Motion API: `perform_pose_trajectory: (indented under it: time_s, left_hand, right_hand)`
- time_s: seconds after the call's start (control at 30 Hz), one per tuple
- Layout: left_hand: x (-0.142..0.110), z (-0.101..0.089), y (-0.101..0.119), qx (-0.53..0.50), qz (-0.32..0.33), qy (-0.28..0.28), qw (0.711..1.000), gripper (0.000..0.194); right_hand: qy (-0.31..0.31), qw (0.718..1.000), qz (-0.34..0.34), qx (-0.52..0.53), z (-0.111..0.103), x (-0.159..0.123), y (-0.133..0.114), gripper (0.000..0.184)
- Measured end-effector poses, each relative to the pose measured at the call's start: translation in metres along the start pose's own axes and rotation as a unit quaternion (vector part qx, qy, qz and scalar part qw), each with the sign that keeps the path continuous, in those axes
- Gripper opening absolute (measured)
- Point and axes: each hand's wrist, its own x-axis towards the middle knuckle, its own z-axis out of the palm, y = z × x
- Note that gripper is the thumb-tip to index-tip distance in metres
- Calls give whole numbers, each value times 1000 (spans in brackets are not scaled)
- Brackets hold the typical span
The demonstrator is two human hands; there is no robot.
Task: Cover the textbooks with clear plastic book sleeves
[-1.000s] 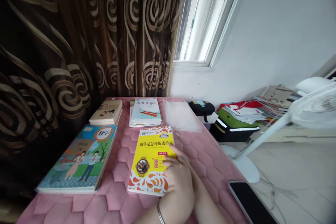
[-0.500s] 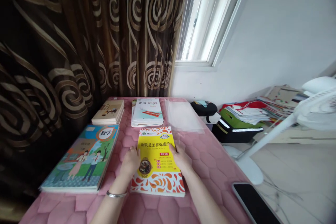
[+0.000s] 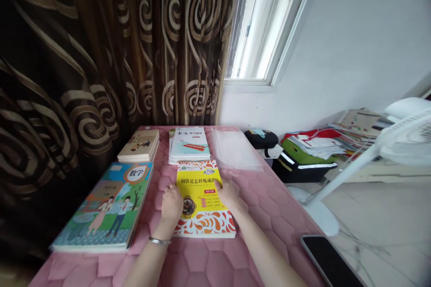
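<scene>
A yellow paperback book (image 3: 198,190) with orange-and-white patterned bands lies face up in the middle of the pink quilted surface (image 3: 212,260). Along its left edge my left hand (image 3: 172,202), with a silver bangle at the wrist, grips it. My right hand (image 3: 229,193) holds the opposite edge, its thumb on the cover. Undersides of both hands are hidden. Just beyond the book's far edge is a stack of white books (image 3: 190,143). To the left lies a large math textbook (image 3: 107,206) on a pile, with small tan books (image 3: 139,145) behind it.
Clear plastic sheets (image 3: 235,148) lie at the back right. A phone (image 3: 332,260) rests at the right front edge. Beyond that edge stand a white fan (image 3: 350,175) and a green-black box (image 3: 299,161) with papers on top. A patterned curtain (image 3: 175,45) hangs behind.
The yellow book has slid slightly away from me, closer to the white stack, with both hands still on its sides. The other books have stayed in place.
</scene>
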Motion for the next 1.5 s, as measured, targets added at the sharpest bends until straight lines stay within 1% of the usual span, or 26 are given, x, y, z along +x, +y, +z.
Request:
perform_pose_trajectory:
  time_s: [0.03,0.1,0.13,0.2,0.23,0.27,0.33,0.4,0.43,0.53,0.67,0.77,0.9,1.0,1.13,1.2,1.27,1.33,1.4,1.47,1.5]
  left_hand:
    - [-2,-2,2,6,-11,0,1000,35]
    - [-5,-7,9,35,-33,5,999,38]
    - [-6,-9,15,52,-28,6,998,41]
    - [-6,-11,28,72,20,-8,997,50]
    - [-6,-11,35,68,58,-26,996,53]
    - [-4,-10,42,52,100,-51,992,55]
    - [0,-7,55,13,164,-101,981,57]
    - [8,-3,64,-14,193,-126,973,56]
    - [13,0,65,-20,195,-131,972,55]
    - [33,4,61,-26,171,-135,976,56]
    - [59,7,43,-20,125,-130,983,58]
    - [71,8,30,-16,106,-128,986,58]
    - [73,10,25,-8,113,-121,986,57]
    - [72,12,26,9,116,-110,987,57]
    - [71,13,25,24,123,-109,986,57]
    - [71,12,25,24,124,-112,986,57]
    - [71,11,25,20,119,-114,986,57]
    - [71,9,25,7,110,-118,987,57]
    - [72,8,25,-7,102,-122,987,57]
    - [73,7,25,-14,100,-124,987,57]
    - [73,7,25,-12,101,-123,987,57]
  right_hand:
    - [6,1000,-2,-12,0,-2,0,38]
    - [39,997,-9,-66,2,-7,-1,41]
    - [59,993,-21,-103,3,-10,-2,44]
    - [77,980,-72,-168,6,-15,-3,49]
    - [68,975,-102,-186,9,-17,-3,50]
    - [45,972,-127,-191,11,-19,-3,51]
    - [-9,969,-152,-193,16,-22,-1,53]
    - [-45,969,-147,-192,19,-23,2,55]
    - [-55,970,-143,-190,20,-23,4,55]
    - [-66,972,-138,-180,19,-22,6,56]
    - [-73,971,-138,-179,17,-21,6,56]
    - [-68,970,-143,-183,17,-22,7,56]
    - [-46,969,-151,-192,17,-25,5,54]
    - [-29,967,-160,-198,21,-17,-8,53]
    - [-48,963,-203,-171,32,16,-34,49]
    - [-59,960,-215,-172,37,37,-40,50]
    - [-56,963,-190,-185,37,54,-39,53]
    - [-46,968,-154,-193,34,62,-33,56]
    - [-32,972,-122,-198,30,58,-26,58]
    - [-28,973,-103,-206,27,43,-20,59]
    - [-30,972,-105,-209,26,32,-17,60]
